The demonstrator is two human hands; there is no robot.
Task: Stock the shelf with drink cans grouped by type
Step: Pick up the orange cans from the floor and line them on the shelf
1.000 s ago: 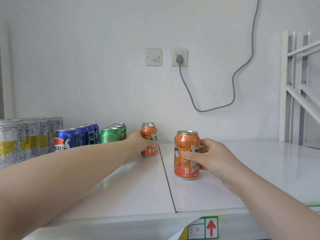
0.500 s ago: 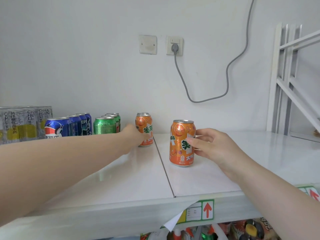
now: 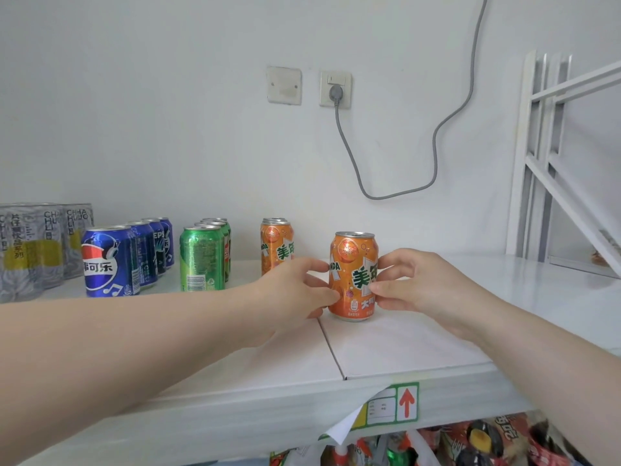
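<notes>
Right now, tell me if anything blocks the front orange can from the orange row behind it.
Nothing stands on the shelf between the front orange can and the orange row. Only the left hand, gripping the can's left side, lies across that path. The right hand grips the other side.

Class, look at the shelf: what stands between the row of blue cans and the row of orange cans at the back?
In the head view, a row of green cans stands between the blue cans and the back orange cans, apart from both.

front can (image 3: 354,275) orange, green lettering | blue cans (image 3: 111,260) | green cans (image 3: 201,257) | grey-yellow cans (image 3: 32,247) | shelf (image 3: 420,341) white
</notes>
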